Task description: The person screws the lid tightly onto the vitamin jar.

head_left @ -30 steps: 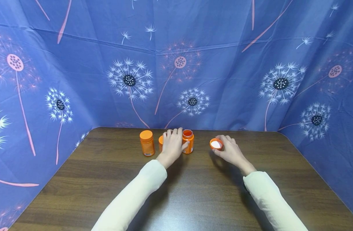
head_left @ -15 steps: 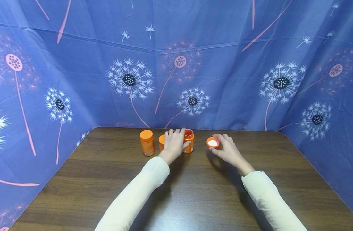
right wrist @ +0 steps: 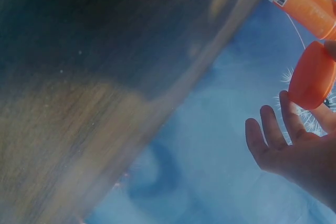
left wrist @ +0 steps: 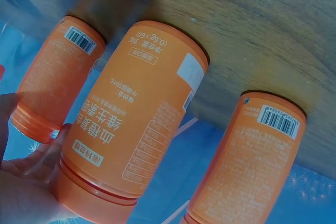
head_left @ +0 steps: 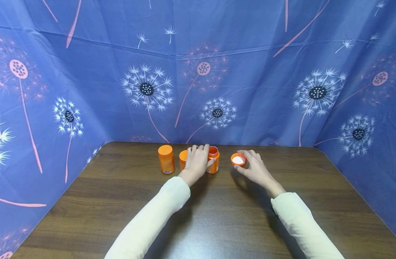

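My left hand (head_left: 196, 162) grips an uncapped orange bottle (head_left: 213, 166) near its neck. Its mouth faces up and its base stands on the table. In the left wrist view, fingers (left wrist: 42, 158) curve about that bottle's threaded neck, and the middle capped bottle (left wrist: 136, 108) stands close by the palm. My right hand (head_left: 256, 169) pinches an orange cap (head_left: 238, 159) by its rim, white inner side upward, to the right of the uncapped bottle and apart from it. The right wrist view shows the cap (right wrist: 312, 77) held off the table.
Another capped orange bottle (head_left: 166, 160) stands at the left of the row. The brown wooden table (head_left: 230, 216) runs back to a blue dandelion-print cloth (head_left: 259, 90), which also hangs along both sides.
My right hand has moved slightly left with the cap, toward the uncapped bottle. The left hand has shifted a little to the right. The bottles stay in place.
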The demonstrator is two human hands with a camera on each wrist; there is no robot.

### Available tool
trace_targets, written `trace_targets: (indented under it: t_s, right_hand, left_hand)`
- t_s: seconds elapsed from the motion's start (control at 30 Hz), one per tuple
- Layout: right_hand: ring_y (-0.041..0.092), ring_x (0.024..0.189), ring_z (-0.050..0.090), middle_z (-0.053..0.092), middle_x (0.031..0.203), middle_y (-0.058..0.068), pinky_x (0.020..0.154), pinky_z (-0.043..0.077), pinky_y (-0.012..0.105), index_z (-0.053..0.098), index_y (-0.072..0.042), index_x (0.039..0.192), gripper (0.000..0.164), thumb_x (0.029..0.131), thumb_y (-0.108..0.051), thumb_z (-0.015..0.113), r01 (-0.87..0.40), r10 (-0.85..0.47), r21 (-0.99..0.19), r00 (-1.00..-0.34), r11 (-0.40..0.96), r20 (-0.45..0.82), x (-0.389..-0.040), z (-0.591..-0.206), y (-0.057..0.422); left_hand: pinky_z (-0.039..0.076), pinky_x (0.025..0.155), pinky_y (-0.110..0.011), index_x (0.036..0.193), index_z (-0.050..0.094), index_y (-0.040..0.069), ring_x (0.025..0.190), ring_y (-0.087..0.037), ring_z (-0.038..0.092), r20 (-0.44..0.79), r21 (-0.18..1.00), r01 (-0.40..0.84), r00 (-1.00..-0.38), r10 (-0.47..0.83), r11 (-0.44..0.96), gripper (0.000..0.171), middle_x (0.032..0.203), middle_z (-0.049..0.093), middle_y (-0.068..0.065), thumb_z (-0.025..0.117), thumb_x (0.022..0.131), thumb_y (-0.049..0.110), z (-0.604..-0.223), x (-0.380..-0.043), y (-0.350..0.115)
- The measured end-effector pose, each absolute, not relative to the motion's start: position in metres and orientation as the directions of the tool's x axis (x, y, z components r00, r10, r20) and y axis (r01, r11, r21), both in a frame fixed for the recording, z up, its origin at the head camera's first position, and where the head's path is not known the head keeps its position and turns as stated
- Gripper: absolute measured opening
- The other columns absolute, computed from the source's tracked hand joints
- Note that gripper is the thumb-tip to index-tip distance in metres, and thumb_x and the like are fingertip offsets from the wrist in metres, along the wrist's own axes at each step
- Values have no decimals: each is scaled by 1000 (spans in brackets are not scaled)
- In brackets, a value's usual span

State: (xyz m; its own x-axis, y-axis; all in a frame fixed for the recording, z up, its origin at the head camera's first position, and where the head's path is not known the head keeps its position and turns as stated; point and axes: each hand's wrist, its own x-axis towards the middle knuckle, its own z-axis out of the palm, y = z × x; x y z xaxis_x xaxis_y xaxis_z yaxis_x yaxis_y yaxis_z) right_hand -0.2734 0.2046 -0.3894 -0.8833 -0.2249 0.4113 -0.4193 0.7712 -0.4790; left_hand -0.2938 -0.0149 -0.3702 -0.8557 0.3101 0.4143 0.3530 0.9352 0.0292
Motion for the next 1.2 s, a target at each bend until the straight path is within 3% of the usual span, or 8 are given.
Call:
trace_targets:
  t_s: [0.53,1.2]
  right_hand:
    - [35,103,45,56,109,17,87,36,50,51,0,119,56,73,-22,74,-463,-241,-472,-856,750,457,-270,-386,200]
    - [29,98,48,59,108,13,83,35,45,54,-2,117,55,70,-17,77,-558,-305,-461,-801,690,515,-263,-383,190]
  left_hand:
    - [38,82,-39,100,52,11,93,-27,53,455,-14,422,-805,382,907,44,92,64,-3,61,81,50,-372,-277,-21]
    - [38,87,-41,106,53,9,100,-25,55,486,-34,474,-761,429,880,47,99,66,-5,60,81,49,-374,-251,-26]
